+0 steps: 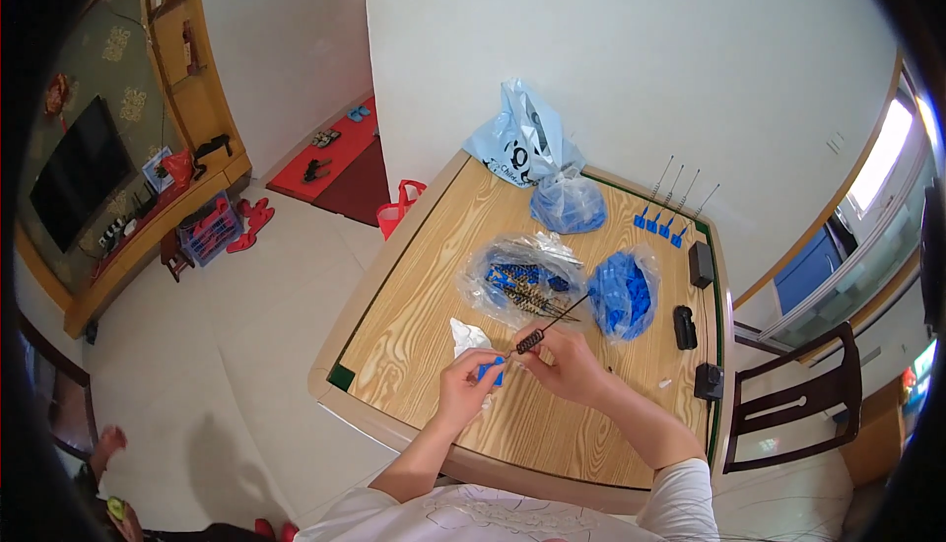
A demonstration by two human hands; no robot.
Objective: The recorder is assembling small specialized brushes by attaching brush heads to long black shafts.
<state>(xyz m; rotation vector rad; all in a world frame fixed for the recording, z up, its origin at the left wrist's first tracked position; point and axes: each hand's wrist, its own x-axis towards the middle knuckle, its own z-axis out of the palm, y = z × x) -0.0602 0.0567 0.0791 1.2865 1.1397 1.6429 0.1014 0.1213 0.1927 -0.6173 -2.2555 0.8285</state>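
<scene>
My left hand [465, 386] pinches a small blue block [491, 373] above the near part of the wooden table [404, 340]. Close beside it, my right hand [569, 365] grips a black coil spring [530, 342] with a thin dark rod slanting up and to the right. The spring's lower end meets or nearly meets the block; the fingers hide the exact contact. A white crumpled tissue or small bag [467, 336] lies just beyond my left hand. Past my hands is an open clear bag [480, 291] with dark springs and blue pieces, and right of it a bag of blue parts [624, 298].
At the far right, several blue blocks [659, 228] stand with springs and thin rods upright. Farther back are a tied bag of blue pieces [569, 205] and a light-blue carrier bag [520, 143]. Dark boxy objects [701, 264] line the right edge, beside a chair [798, 399]. Another person's hand [120, 514] shows lower left.
</scene>
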